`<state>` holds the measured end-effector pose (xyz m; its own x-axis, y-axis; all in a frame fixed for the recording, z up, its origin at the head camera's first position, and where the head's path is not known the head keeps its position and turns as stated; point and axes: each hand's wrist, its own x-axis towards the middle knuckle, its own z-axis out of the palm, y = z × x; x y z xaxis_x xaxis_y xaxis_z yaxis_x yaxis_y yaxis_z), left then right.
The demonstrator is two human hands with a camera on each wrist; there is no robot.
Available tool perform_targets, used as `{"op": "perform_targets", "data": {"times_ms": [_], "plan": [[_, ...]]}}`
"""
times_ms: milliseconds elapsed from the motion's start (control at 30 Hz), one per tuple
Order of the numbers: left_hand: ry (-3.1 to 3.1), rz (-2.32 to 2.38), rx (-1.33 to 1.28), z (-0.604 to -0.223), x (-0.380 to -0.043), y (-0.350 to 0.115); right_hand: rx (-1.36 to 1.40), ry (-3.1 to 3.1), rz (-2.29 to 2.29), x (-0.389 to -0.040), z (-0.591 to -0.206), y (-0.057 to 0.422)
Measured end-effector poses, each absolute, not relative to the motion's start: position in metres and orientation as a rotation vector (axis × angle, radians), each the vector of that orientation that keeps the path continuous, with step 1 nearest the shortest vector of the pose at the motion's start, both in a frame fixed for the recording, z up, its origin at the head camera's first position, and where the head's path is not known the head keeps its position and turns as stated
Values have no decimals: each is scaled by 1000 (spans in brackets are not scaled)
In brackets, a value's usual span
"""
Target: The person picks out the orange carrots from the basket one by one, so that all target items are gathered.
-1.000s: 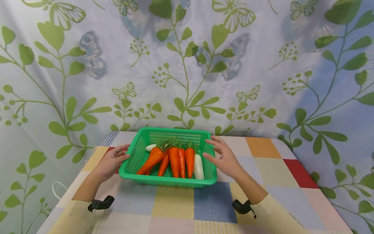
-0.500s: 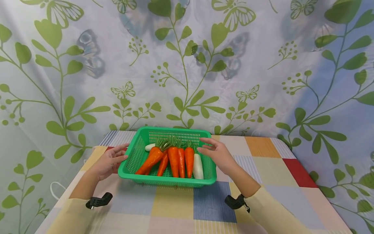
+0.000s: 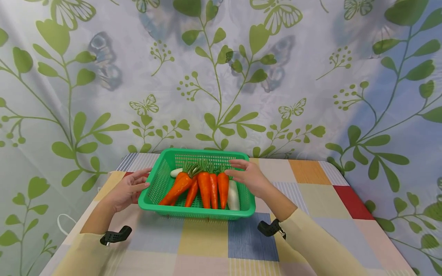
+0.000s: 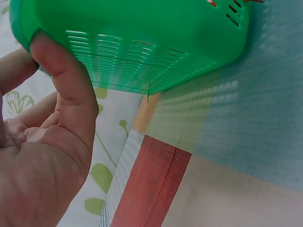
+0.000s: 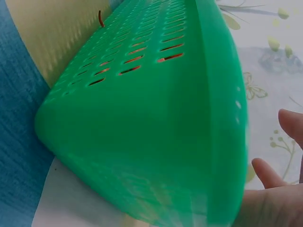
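Observation:
A green plastic basket (image 3: 193,212) stands on the table with several orange carrots (image 3: 205,189) in it, their green tops toward the back wall. A white radish (image 3: 233,196) lies at the right inside, and the white end of another vegetable (image 3: 176,172) shows at the back left. My left hand (image 3: 126,191) is at the basket's left side; in the left wrist view its thumb (image 4: 57,59) touches the rim. My right hand (image 3: 251,178) reaches over the right rim, fingers extended above the radish and rightmost carrot, holding nothing. In the right wrist view the basket's wall (image 5: 142,132) hides much of the scene.
A patchwork cloth (image 3: 203,241) covers the table. Directly behind the basket hangs a leaf-and-butterfly curtain (image 3: 221,76). A white cable (image 3: 63,224) loops off the table's left edge.
My right hand has moved left from beside the basket's right rim to over the radish and the rightmost carrot. My left hand stays at the left rim.

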<state>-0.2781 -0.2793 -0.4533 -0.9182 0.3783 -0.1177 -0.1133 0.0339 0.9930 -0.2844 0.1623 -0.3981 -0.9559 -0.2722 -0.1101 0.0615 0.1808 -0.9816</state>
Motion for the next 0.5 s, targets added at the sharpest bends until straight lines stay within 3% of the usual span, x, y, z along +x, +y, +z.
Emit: {"op": "perform_targets", "data": {"times_ms": [500], "plan": [[1955, 1951, 328, -457, -280, -281, -193, 2428, -1559, -291, -405, 140]]}}
